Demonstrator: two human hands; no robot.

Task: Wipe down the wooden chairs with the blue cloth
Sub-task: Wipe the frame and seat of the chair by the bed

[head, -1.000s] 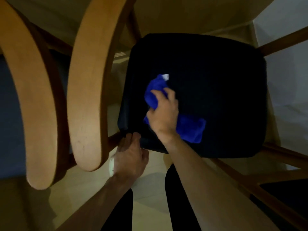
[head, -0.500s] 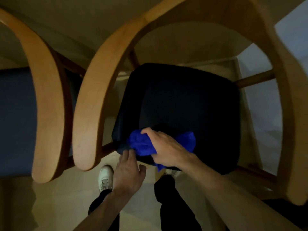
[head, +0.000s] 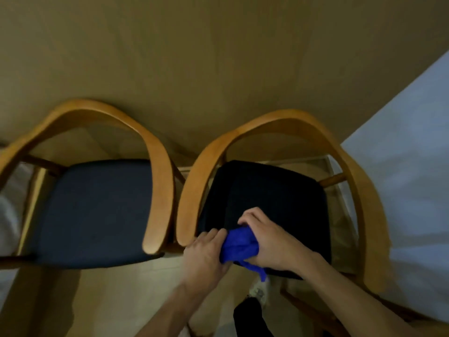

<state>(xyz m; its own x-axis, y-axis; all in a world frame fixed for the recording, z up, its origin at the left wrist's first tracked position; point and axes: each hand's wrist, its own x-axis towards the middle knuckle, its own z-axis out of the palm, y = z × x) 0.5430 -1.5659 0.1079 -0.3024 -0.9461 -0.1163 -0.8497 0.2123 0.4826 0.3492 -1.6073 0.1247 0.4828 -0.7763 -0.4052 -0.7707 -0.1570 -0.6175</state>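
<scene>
Two wooden armchairs with curved backs stand side by side against a tan wall. The right chair (head: 359, 181) has a black seat; the left chair (head: 160, 181) has a dark blue seat. The blue cloth (head: 239, 246) is bunched at the front left edge of the right chair's black seat. My right hand (head: 269, 237) grips the cloth from the right, fingers curled over it. My left hand (head: 206, 251) holds the cloth's left side, next to the tip of the right chair's left armrest. A tail of cloth hangs below the seat edge.
A white surface (head: 413, 166) lies at the right, close to the right chair's armrest. The pale floor (head: 121, 300) shows below the seats, with my dark trouser leg (head: 250, 319) and a light shoe (head: 260, 290) near the bottom.
The view has pulled back and up, so both chairs show whole. My left hand moved from the seat's front edge onto the cloth. The cloth is now bunched tighter between both hands.
</scene>
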